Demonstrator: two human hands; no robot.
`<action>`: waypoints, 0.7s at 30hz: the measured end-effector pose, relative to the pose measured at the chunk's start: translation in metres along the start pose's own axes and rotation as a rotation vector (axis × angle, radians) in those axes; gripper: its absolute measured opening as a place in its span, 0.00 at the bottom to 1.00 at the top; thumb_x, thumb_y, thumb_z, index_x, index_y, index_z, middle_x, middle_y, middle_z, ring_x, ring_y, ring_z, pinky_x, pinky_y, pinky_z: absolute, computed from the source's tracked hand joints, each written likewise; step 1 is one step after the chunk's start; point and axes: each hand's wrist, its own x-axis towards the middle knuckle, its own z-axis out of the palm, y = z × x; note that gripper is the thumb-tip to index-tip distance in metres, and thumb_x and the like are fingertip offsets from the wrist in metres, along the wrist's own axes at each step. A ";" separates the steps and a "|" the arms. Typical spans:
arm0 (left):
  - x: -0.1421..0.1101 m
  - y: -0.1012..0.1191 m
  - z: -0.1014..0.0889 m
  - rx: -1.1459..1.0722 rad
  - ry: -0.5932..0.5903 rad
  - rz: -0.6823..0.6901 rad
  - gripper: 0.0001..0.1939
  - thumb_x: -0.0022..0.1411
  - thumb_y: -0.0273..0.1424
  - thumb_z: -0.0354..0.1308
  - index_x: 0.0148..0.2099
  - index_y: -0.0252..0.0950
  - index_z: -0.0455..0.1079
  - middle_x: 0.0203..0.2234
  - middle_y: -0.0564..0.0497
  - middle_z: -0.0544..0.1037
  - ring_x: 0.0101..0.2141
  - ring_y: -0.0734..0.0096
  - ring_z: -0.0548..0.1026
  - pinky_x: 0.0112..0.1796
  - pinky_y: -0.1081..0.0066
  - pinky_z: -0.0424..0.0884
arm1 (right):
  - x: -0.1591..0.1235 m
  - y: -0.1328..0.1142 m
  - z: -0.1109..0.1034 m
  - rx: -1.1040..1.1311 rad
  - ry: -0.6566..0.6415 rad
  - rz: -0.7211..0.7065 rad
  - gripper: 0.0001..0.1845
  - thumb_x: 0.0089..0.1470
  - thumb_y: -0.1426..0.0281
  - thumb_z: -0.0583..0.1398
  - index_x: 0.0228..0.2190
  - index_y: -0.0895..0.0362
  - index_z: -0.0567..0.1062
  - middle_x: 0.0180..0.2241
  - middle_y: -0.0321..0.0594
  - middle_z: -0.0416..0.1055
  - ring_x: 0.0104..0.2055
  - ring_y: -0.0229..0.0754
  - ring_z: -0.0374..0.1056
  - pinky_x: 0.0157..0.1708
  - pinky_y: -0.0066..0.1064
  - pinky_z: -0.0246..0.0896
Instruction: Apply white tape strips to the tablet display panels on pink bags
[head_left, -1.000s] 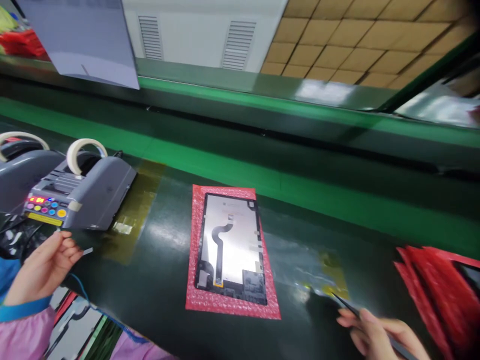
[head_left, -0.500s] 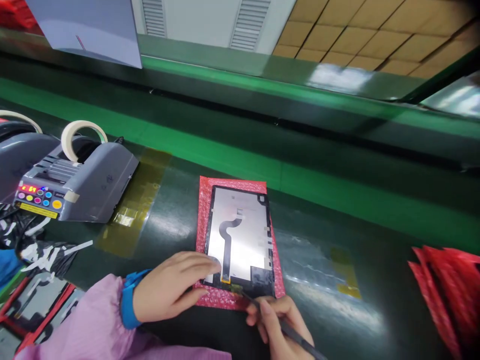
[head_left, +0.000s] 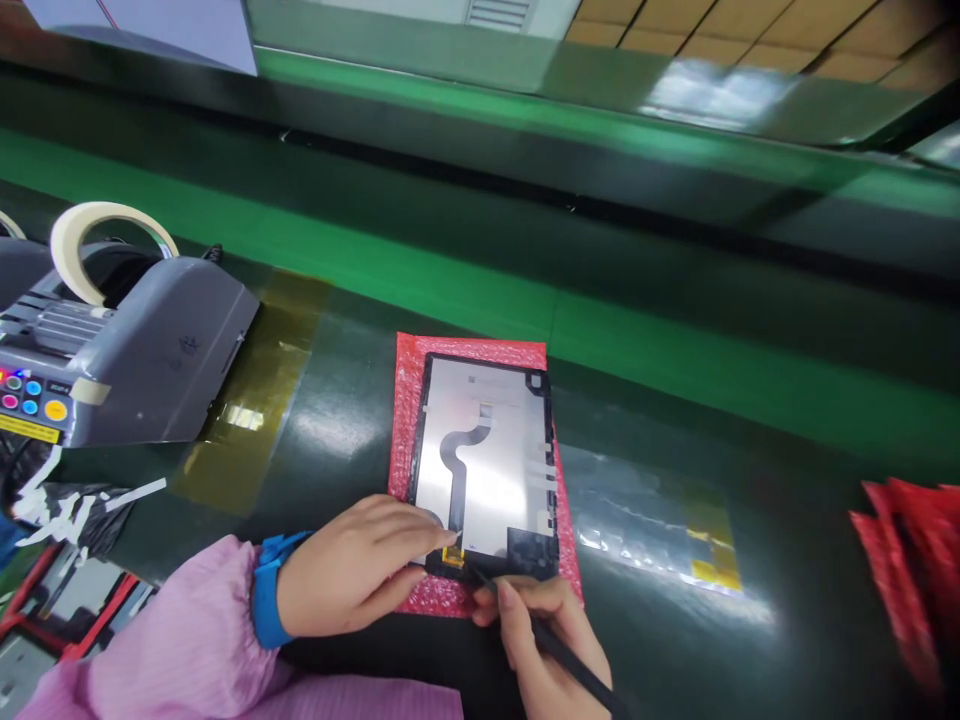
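A tablet screen panel [head_left: 491,480] lies back side up, with a silver plate, black edges and a curved dark ribbon cable [head_left: 457,480]. Under it is a red bubble-wrap bag [head_left: 409,400]. My left hand [head_left: 360,565] rests over the panel's lower left, fingers stretched out. Its fingertips touch the lower end of the cable, by a yellow-edged connector [head_left: 453,557]. My right hand [head_left: 544,630] pinches slim black tweezers [head_left: 559,650]. Their dark tip sits at the panel's bottom edge, just right of the connector; whether it touches is too small to tell.
A grey tape dispenser [head_left: 157,350] with a cream tape roll [head_left: 67,250] stands at left. White tape strips [head_left: 97,505] hang on a black bundle below it. Red bubble-wrap bags [head_left: 919,570] lie at right. Yellow tape [head_left: 712,555] and clear film stick to the green-black tabletop.
My left fingertips have slid right onto the cable's lower end. The tweezers' tip has come closer to the connector. The head view has shifted downward and to the right.
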 end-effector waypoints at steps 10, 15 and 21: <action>0.000 0.002 0.008 0.172 -0.074 0.043 0.24 0.68 0.22 0.47 0.65 0.36 0.60 0.49 0.45 0.80 0.56 0.59 0.71 0.57 0.59 0.61 | 0.000 0.005 -0.002 -0.105 -0.013 -0.068 0.16 0.59 0.56 0.63 0.25 0.51 0.69 0.25 0.37 0.77 0.25 0.40 0.73 0.27 0.31 0.70; -0.003 -0.002 0.015 0.282 -0.082 0.087 0.23 0.67 0.20 0.48 0.63 0.32 0.61 0.46 0.45 0.81 0.55 0.58 0.70 0.56 0.59 0.59 | 0.000 0.002 0.000 -0.128 -0.011 -0.050 0.18 0.58 0.53 0.63 0.25 0.52 0.69 0.25 0.38 0.78 0.24 0.40 0.73 0.28 0.31 0.70; -0.003 0.008 0.022 0.395 0.014 0.102 0.20 0.69 0.19 0.47 0.61 0.33 0.64 0.46 0.48 0.81 0.53 0.56 0.70 0.57 0.56 0.58 | 0.001 0.003 -0.013 -0.096 0.016 -0.096 0.11 0.60 0.59 0.64 0.32 0.52 0.73 0.25 0.35 0.77 0.17 0.34 0.65 0.19 0.27 0.63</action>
